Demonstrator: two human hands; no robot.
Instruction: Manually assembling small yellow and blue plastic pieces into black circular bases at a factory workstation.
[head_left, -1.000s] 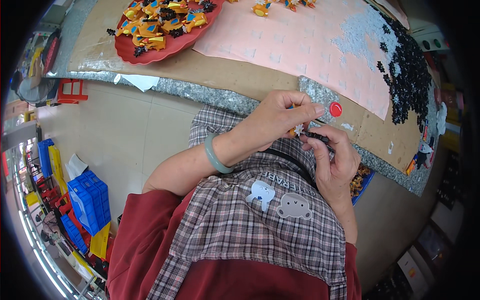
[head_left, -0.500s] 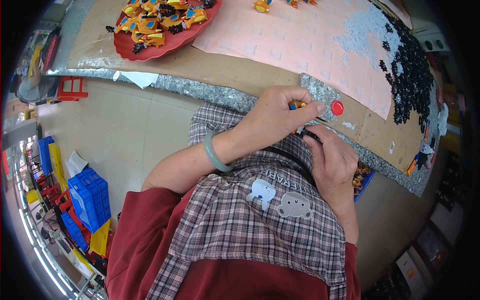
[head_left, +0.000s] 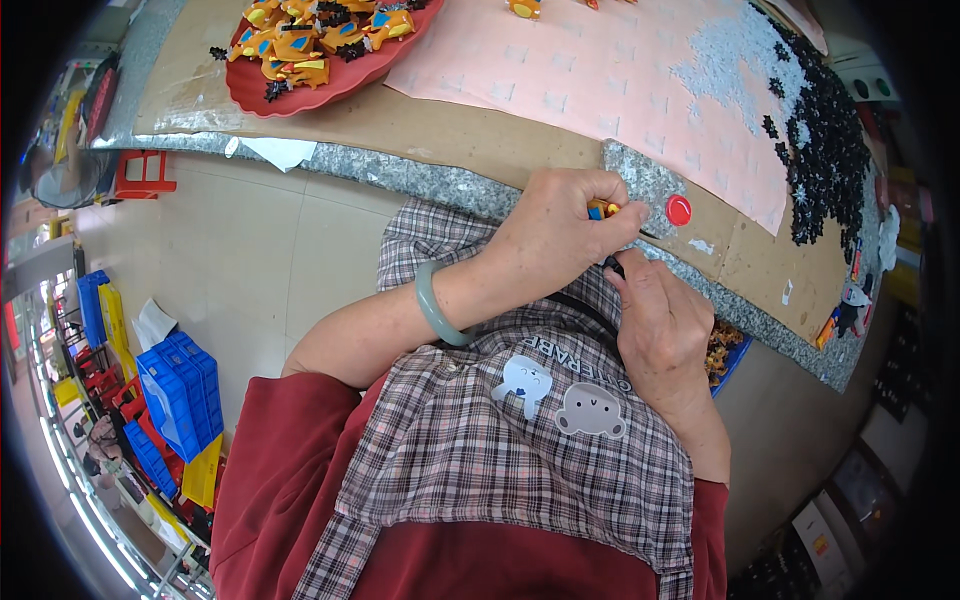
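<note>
My left hand [head_left: 570, 225] is pinched round a small orange toy figure [head_left: 599, 210], whose blue and yellow parts peek out between thumb and fingers. Just below it, my right hand [head_left: 665, 320] is closed with thumb and forefinger on a small black piece [head_left: 613, 266]; most of that piece is hidden. Both hands are close together in front of the table edge, above my checked apron. Back left, a red plate [head_left: 350, 82] is heaped with similar orange figures, with black spiky pieces among them.
A pink sheet [head_left: 560, 90] covers part of the cardboard-topped table. Loose black spiky pieces [head_left: 830, 170] and pale pieces [head_left: 725, 65] lie at the right. A red round cap [head_left: 679, 210] rests near my hands. Blue crates [head_left: 185, 395] and a red stool [head_left: 145, 175] stand left.
My left hand has moved slightly right. My right fingers have curled further over the black piece, so less of it shows, and a pale bit between the hands is no longer visible.
</note>
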